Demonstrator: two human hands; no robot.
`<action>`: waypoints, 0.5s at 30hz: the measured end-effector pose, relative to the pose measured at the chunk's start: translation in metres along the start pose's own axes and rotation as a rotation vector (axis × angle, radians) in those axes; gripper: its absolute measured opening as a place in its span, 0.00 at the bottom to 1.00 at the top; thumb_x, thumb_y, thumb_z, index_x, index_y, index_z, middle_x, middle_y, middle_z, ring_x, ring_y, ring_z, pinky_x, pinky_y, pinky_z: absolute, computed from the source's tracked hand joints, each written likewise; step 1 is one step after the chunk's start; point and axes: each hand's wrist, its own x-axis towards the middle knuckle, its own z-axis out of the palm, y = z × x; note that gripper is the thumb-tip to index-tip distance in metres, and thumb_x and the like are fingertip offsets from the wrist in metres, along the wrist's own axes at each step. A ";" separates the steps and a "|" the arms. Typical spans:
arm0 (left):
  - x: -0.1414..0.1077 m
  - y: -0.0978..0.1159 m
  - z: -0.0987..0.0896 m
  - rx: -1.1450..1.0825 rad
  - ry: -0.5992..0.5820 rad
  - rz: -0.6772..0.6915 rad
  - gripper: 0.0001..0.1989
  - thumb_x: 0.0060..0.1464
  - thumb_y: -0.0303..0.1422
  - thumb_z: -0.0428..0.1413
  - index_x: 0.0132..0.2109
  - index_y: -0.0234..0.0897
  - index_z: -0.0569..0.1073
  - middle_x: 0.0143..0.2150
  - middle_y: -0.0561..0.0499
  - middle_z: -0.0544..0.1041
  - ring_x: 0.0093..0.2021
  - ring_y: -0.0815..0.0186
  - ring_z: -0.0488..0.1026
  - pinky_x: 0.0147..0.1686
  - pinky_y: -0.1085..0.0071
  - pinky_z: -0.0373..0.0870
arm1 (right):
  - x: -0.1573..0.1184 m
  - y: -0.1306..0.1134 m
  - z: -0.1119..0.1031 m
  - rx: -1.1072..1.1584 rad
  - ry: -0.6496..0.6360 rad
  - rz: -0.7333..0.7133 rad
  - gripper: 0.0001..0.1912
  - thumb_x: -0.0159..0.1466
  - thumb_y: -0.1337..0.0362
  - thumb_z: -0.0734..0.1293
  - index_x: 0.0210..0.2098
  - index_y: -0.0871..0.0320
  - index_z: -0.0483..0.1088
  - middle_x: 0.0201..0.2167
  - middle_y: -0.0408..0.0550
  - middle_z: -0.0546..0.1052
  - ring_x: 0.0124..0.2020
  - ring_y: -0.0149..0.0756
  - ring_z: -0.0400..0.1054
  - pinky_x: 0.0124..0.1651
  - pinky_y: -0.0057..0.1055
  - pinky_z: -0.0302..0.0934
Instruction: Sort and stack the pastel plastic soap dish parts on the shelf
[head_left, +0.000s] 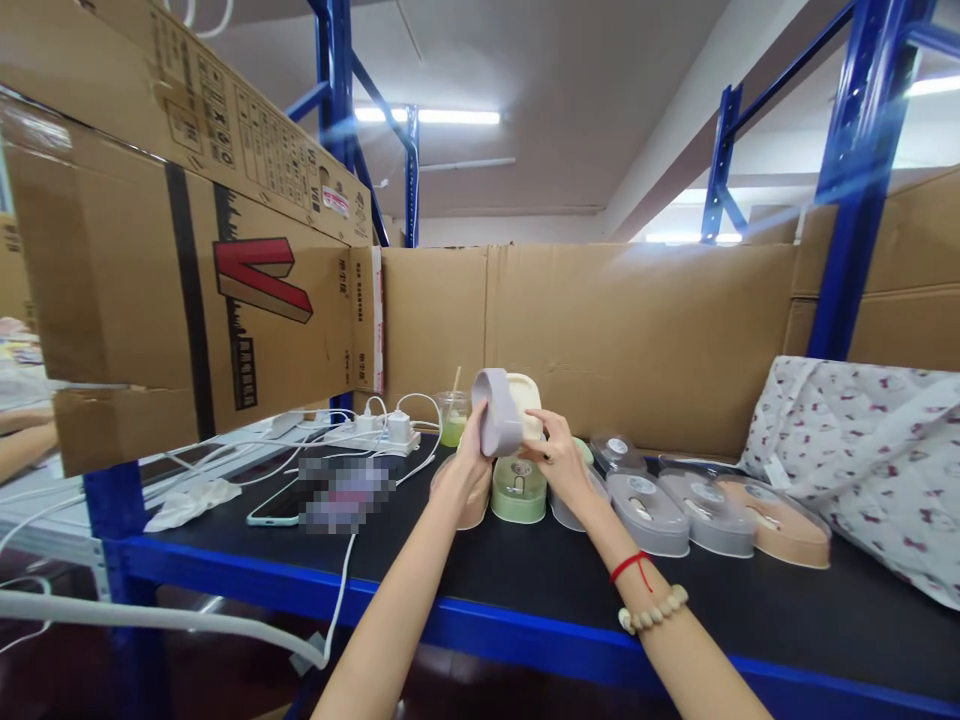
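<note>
One left hand (471, 442) and one right hand (559, 460) make two, with one lilac-grey piece (501, 420) and one cream piece (525, 392) between them. Two bracelets: one red cord (628, 567), one string of beads (654, 611). The desk (540, 572) bears a front row of six containers (646, 517): two peach, one green, three grey. At least two more are partly hidden behind; their full number cannot be told. One cup (453, 430) has one straw (457, 379). There are two white adapters (398, 428), one mint-edged phone (271, 508), one crumpled tissue (196, 503) and one patterned cloth (862, 460).
</note>
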 end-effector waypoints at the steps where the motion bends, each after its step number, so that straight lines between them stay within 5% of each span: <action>1: -0.002 0.001 0.001 0.001 0.011 -0.010 0.10 0.58 0.32 0.50 0.35 0.29 0.72 0.26 0.50 0.73 0.20 0.71 0.67 0.24 0.75 0.67 | -0.001 0.000 0.001 0.009 0.003 -0.012 0.09 0.52 0.75 0.69 0.25 0.55 0.77 0.49 0.52 0.72 0.52 0.43 0.63 0.48 0.38 0.63; 5: -0.003 0.000 0.002 0.021 0.042 -0.041 0.11 0.60 0.31 0.50 0.34 0.28 0.71 0.25 0.49 0.73 0.20 0.71 0.67 0.27 0.74 0.69 | -0.006 -0.002 0.002 0.110 -0.028 0.062 0.08 0.53 0.75 0.67 0.21 0.59 0.75 0.52 0.55 0.70 0.53 0.44 0.64 0.51 0.39 0.63; 11: -0.001 -0.003 -0.001 0.016 0.077 -0.047 0.11 0.61 0.31 0.49 0.34 0.28 0.72 0.28 0.47 0.74 0.24 0.69 0.70 0.35 0.72 0.70 | -0.004 -0.006 0.003 0.393 -0.032 0.354 0.06 0.50 0.73 0.65 0.21 0.62 0.74 0.63 0.58 0.57 0.59 0.48 0.60 0.57 0.40 0.58; 15: -0.001 0.002 -0.003 0.009 0.110 -0.023 0.11 0.62 0.32 0.47 0.37 0.30 0.71 0.27 0.49 0.73 0.23 0.69 0.69 0.32 0.72 0.69 | 0.001 -0.010 0.002 0.739 -0.042 0.557 0.15 0.51 0.64 0.65 0.37 0.61 0.76 0.58 0.58 0.64 0.52 0.47 0.67 0.45 0.38 0.67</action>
